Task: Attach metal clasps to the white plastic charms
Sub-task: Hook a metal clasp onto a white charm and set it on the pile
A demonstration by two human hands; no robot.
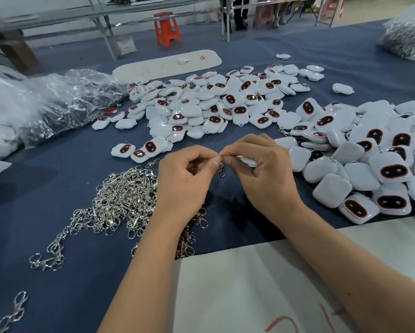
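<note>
My left hand [189,174] pinches a clasp [222,168] that hangs between my two hands above the table [65,152], while my right hand [261,169] grips a white charm [247,161], fingertips nearly meeting. Loose clasps [120,200] lie heaped just left of my left wrist, and charms [369,164] pile toward the right edge.
</note>
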